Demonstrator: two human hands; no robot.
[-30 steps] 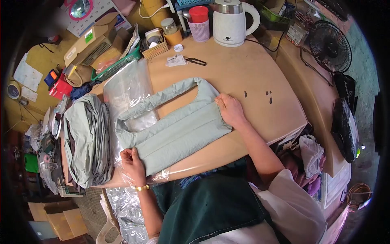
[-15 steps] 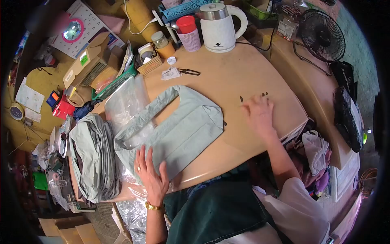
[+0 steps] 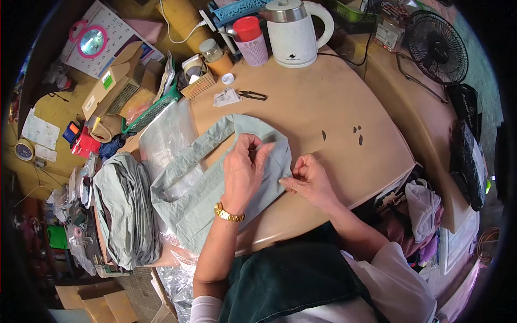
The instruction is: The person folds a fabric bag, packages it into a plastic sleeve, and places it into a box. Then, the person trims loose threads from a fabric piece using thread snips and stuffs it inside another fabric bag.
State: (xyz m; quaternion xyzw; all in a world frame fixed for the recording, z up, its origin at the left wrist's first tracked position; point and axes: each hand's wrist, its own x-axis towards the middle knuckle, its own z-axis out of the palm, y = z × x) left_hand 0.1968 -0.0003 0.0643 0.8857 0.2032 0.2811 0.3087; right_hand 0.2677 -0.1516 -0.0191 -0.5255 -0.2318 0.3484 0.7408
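A pale grey-green fabric bag (image 3: pixel 207 199) with a long strap lies flat on the brown table (image 3: pixel 301 102). My left hand (image 3: pixel 243 171), a gold watch on its wrist, is over the bag's right part, fingers curled and closed on the fabric. At the bag's right edge my right hand (image 3: pixel 311 184) pinches the cloth between thumb and fingers. The fabric between both hands is slightly raised; the left fingertips are partly hidden. A stack of similar folded grey-green cloth (image 3: pixel 126 210) lies to the left, beside clear plastic bags (image 3: pixel 169 126).
Black thread snips (image 3: pixel 252 95) lie beyond the bag, near a small white lid (image 3: pixel 227 79). A white kettle (image 3: pixel 292 40) and a lilac cup (image 3: pixel 253 51) stand at the back. Several small dark marks (image 3: pixel 360 139) show on the table at right. A black fan (image 3: pixel 439 48) stands far right.
My left hand has moved up and right from the bag's lower edge and closed on its fabric. My right hand has moved left from the bare tabletop to pinch the bag's right edge.
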